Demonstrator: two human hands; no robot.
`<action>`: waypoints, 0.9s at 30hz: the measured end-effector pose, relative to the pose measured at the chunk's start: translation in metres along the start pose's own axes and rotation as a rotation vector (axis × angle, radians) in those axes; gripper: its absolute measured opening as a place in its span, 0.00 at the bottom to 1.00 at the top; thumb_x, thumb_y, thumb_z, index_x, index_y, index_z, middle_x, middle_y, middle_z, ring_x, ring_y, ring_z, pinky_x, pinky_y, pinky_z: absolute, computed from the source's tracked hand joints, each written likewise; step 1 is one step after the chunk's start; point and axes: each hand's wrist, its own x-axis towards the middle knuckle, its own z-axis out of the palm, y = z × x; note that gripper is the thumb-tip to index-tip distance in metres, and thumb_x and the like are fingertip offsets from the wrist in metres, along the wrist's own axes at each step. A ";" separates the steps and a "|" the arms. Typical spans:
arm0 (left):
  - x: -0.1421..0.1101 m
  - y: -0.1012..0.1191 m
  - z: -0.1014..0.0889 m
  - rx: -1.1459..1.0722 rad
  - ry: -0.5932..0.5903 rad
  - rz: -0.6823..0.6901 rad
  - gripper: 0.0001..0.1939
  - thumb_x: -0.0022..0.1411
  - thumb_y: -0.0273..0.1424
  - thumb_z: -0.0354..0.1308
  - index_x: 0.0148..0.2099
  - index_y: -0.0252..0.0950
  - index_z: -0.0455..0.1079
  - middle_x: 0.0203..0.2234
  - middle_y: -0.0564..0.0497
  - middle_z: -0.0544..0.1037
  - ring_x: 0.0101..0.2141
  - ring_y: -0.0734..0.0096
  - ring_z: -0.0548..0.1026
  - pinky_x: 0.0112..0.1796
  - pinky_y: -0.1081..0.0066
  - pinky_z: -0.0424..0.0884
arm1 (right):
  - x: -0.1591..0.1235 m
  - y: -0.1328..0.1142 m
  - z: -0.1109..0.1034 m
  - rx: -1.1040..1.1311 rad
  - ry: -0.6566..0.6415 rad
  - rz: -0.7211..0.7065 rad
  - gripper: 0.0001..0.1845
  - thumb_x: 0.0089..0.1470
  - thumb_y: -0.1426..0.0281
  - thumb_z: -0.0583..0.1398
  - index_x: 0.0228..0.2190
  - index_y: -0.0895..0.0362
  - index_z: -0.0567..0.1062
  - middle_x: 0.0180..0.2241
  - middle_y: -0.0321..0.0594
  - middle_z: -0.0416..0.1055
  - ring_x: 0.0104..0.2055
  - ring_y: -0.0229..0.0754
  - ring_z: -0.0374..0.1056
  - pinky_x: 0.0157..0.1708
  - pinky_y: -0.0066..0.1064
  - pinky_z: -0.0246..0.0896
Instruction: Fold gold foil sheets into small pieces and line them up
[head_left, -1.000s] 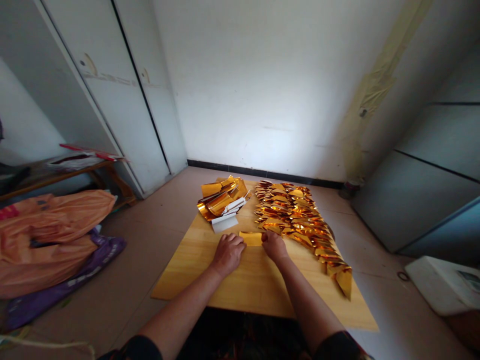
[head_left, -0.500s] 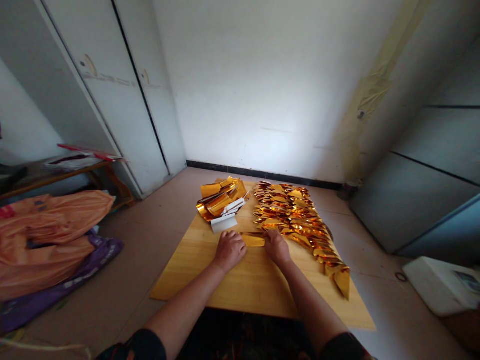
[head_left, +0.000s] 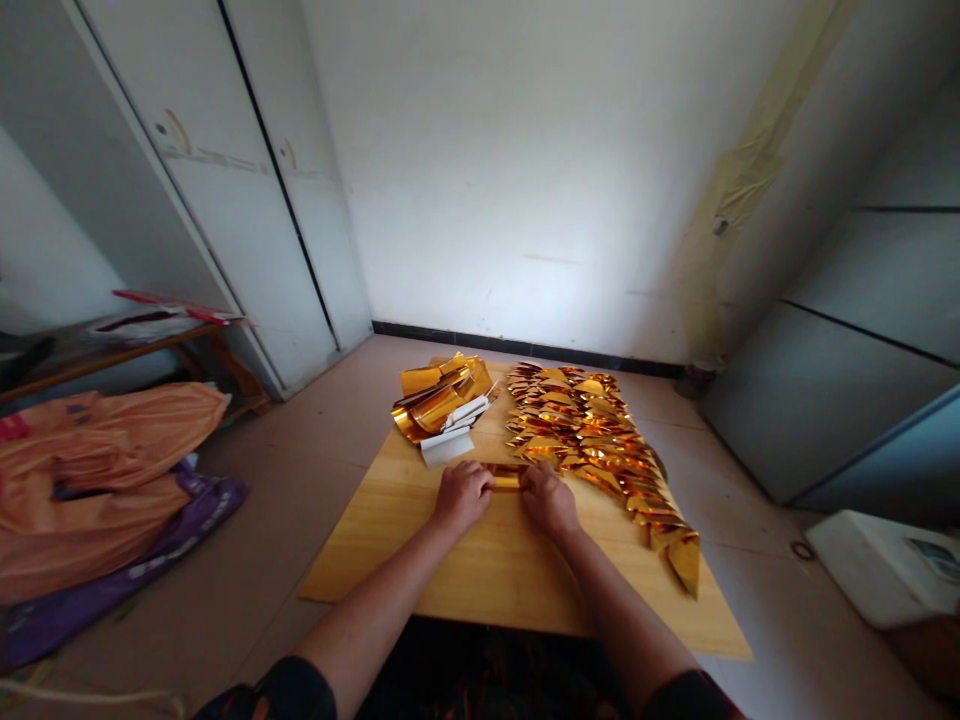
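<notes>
A strip of gold foil paper stretches between my two hands, low over the wooden board. My left hand is closed on its left end, and my right hand is closed on the right end. Fingertips are partly hidden behind the knuckles. Just beyond my left hand lies a loose pile of gold foil sheets with white paper pieces at its near side. To the right, folded gold foil pieces overlap in rows that run down to the board's right side.
Grey cabinets stand at left and right. Orange and purple sacks lie on the floor at left, below a wooden bench. A white box sits on the right. Behind the board rises a white wall.
My right hand has shifted slightly left, towards my left hand. Less of the gold strip shows between them, and it now looks narrower and more sharply creased.
</notes>
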 end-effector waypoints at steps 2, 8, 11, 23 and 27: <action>-0.004 0.000 -0.001 -0.004 0.011 0.044 0.06 0.54 0.23 0.58 0.32 0.39 0.73 0.32 0.52 0.77 0.39 0.66 0.71 0.39 0.66 0.60 | -0.003 0.002 -0.002 0.026 -0.001 -0.044 0.09 0.49 0.76 0.56 0.30 0.52 0.75 0.38 0.35 0.69 0.36 0.35 0.67 0.34 0.23 0.55; -0.014 -0.003 -0.006 -0.025 0.009 0.153 0.04 0.56 0.31 0.59 0.31 0.38 0.73 0.34 0.51 0.77 0.38 0.65 0.71 0.40 0.65 0.60 | -0.012 0.002 -0.010 0.067 -0.044 -0.146 0.06 0.52 0.70 0.58 0.29 0.54 0.76 0.36 0.37 0.70 0.37 0.37 0.67 0.37 0.24 0.56; -0.014 -0.005 -0.003 -0.039 0.009 0.129 0.05 0.57 0.29 0.57 0.29 0.38 0.73 0.34 0.52 0.77 0.38 0.67 0.71 0.39 0.66 0.61 | -0.012 0.001 -0.010 0.090 -0.019 -0.087 0.08 0.54 0.69 0.56 0.27 0.55 0.75 0.33 0.37 0.70 0.34 0.36 0.67 0.35 0.24 0.56; -0.014 -0.008 0.005 -0.071 0.107 0.039 0.11 0.50 0.26 0.60 0.39 0.38 0.67 0.37 0.50 0.73 0.42 0.64 0.69 0.42 0.66 0.65 | -0.002 0.006 0.005 0.202 0.111 0.026 0.28 0.45 0.74 0.60 0.50 0.53 0.65 0.46 0.41 0.67 0.42 0.41 0.68 0.38 0.26 0.60; -0.014 -0.009 0.007 -0.099 0.165 0.041 0.29 0.49 0.25 0.61 0.54 0.38 0.60 0.50 0.45 0.69 0.52 0.59 0.65 0.49 0.61 0.64 | -0.003 0.006 0.004 0.148 0.068 -0.015 0.14 0.47 0.74 0.59 0.38 0.54 0.72 0.41 0.38 0.69 0.38 0.39 0.68 0.37 0.25 0.60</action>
